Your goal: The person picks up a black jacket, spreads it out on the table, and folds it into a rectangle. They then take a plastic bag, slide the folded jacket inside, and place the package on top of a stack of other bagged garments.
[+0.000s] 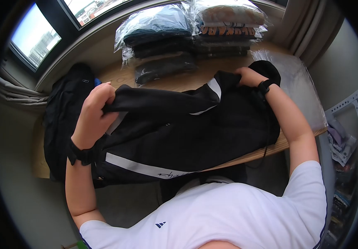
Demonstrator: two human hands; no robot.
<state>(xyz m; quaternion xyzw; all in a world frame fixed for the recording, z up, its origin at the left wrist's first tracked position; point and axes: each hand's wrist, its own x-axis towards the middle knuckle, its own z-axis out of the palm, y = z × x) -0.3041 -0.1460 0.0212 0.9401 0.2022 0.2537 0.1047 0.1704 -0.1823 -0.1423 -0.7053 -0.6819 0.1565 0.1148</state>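
A black hooded garment [179, 133] with white stripes lies spread over the wooden table, its hood to the right and a dark cord hanging over the front edge. Part of it, apparently a sleeve [158, 101], is stretched across the top between my hands. My left hand [95, 108] is closed around the sleeve's left end, thumb below. Near the hood, my right hand [250, 77] pinches the black cloth by the shoulder; its fingertips are partly hidden. Each wrist carries a black band.
Folded clothes in clear bags [158, 41] form one stack at the back, beside a second bagged stack [228, 33]. Clear plastic bags [299, 87] lie flat at the right. More dark clothing [68, 112] sits at the left, and a metal shelf [355, 108] stands beyond the table's right end.
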